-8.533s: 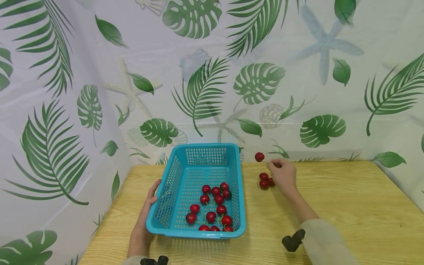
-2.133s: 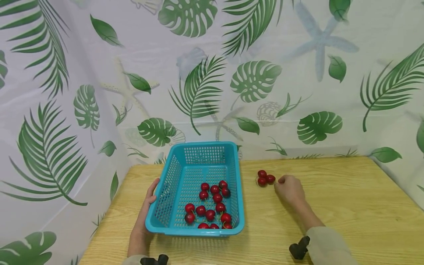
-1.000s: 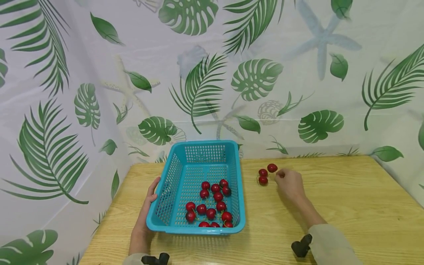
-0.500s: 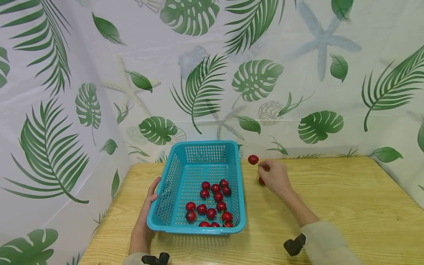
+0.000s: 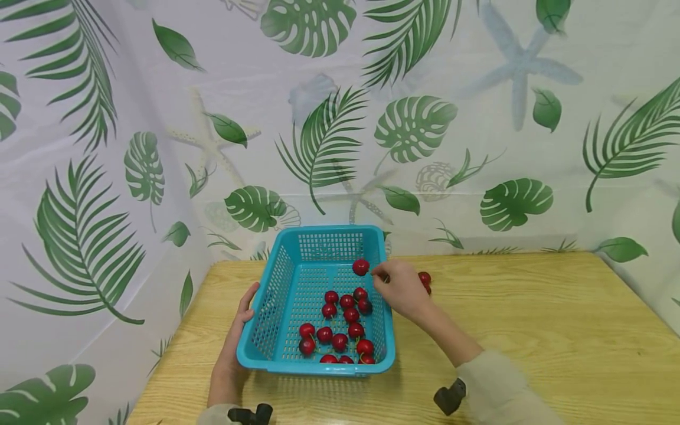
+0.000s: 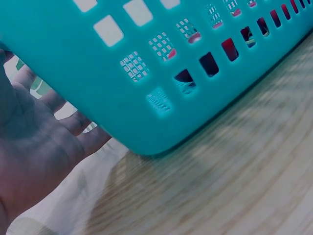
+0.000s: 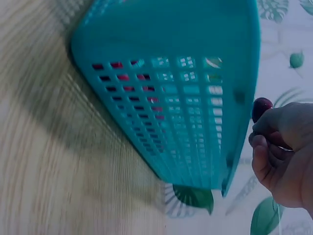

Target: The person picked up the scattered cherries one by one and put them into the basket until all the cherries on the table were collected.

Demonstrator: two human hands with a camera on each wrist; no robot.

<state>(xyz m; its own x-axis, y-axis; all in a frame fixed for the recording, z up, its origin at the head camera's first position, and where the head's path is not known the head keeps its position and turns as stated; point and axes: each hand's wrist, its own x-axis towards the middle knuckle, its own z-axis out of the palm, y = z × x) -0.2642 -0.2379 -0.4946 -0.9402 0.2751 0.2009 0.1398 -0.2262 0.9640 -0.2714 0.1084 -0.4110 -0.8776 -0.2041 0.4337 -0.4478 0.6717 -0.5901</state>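
Between thumb and fingers, my right hand pinches the stem of a red cherry, which shows above the right side of the blue plastic basket. In the right wrist view that cherry appears just past the basket's rim, beside the fingertips. My left hand lies along the basket's left wall; the left wrist view shows its palm spread with extended fingers behind the wall. Several cherries with stems sit on the basket floor, mostly toward the front and right.
A few more cherries lie on the wooden table to the basket's right, partly hidden behind my right hand. A leaf-patterned cloth stands behind the table and along its left side.
Over the last second my right hand has lifted a cherry from the small group on the table and carried it left over the basket. The left hand and basket stay in place.
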